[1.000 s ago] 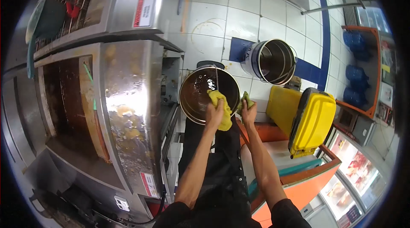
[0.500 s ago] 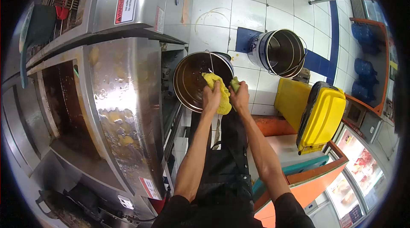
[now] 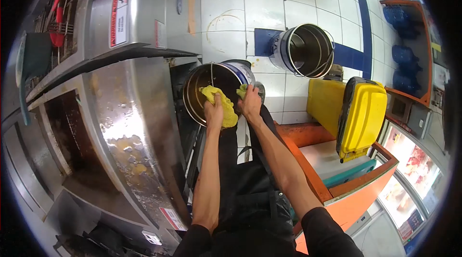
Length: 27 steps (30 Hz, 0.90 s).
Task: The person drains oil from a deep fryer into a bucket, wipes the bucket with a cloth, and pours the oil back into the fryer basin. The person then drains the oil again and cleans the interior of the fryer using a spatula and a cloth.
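Note:
A metal bucket (image 3: 193,81) with a wire handle stands between my legs and the fryer. It leans over to the left, so that some of its blue and white outside shows on the right. My left hand (image 3: 213,112) is closed on a yellow cloth (image 3: 226,109) that hangs over the near part of the bucket's mouth. At the bucket's right side, my right hand (image 3: 250,104) grips a greenish-yellow cloth (image 3: 241,90), bunched small in the fingers.
A second metal bucket (image 3: 310,48) stands on the tiled floor ahead. A yellow lidded bin (image 3: 363,120) is on the right beside an orange-edged counter (image 3: 361,185). The greasy steel fryer (image 3: 132,127) runs along my left. Blue jugs (image 3: 404,55) sit farther right.
The near bucket has tipped leftward, showing more of its outside. Both hands have moved with it, keeping their cloths. The whole view has shifted slightly.

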Available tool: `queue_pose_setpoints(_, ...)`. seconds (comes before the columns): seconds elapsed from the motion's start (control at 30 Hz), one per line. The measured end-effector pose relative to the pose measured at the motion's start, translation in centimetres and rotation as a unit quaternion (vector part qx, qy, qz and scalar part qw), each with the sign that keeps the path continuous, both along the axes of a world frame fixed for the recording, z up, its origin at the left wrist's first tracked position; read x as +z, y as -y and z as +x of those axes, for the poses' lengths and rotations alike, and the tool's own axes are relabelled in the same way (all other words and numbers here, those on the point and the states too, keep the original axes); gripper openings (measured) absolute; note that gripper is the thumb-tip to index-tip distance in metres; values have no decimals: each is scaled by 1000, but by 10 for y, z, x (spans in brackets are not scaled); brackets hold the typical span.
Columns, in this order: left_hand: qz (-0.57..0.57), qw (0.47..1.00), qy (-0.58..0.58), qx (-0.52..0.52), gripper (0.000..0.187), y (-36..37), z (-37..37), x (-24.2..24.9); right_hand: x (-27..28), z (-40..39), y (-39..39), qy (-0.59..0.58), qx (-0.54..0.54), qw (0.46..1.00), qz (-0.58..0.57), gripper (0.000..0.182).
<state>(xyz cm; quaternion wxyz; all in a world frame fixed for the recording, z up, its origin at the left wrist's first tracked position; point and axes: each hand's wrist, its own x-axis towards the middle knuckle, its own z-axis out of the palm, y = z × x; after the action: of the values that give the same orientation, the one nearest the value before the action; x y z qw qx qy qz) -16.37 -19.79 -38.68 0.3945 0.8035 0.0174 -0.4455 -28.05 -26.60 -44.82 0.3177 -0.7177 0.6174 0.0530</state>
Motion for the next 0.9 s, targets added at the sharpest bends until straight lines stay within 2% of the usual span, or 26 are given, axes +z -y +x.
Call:
queue_pose_setpoints(0.13, 62, 989, 126, -55, 51, -2, 7, -10, -14, 1, 3, 3, 12, 1000, 21, 54)
queue_pose_setpoints(0.23, 62, 995, 64, -44, 50, -4, -1, -10, -6, 3, 5, 7, 43, 999, 20, 53)
queue_pose_setpoints(0.3, 59, 994, 82, -35, 48, -6, -7, -20, -3, 4, 9, 20, 44, 999, 22, 53)
queue_pose_setpoints(0.43, 78, 987, 144, -6, 42, -11, -17, 2, 6, 2, -3, 29, 38, 998, 35, 56)
queue_pose_setpoints(0.67, 85, 991, 96, -27, 46, -11, 3, 16, 6, 9, -8, 30, 36, 998, 50, 56)
queue_pose_setpoints(0.7, 96, 983, 149, -47, 46, -17, 4, 8, 7, 9, -6, 31, 30, 998, 53, 56)
queue_pose_setpoints(0.8, 84, 983, 159, -18, 47, -16, 3, 3, 10, 15, 2, 24, 33, 997, 62, 56)
queue_pose_setpoints(0.87, 62, 992, 110, -4, 44, -7, 3, 16, 10, 16, -4, 58, 32, 997, 48, 49)
queue_pose_setpoints(0.9, 61, 988, 143, -16, 45, -5, 3, 13, 8, 18, -5, 74, 35, 996, 46, 50)
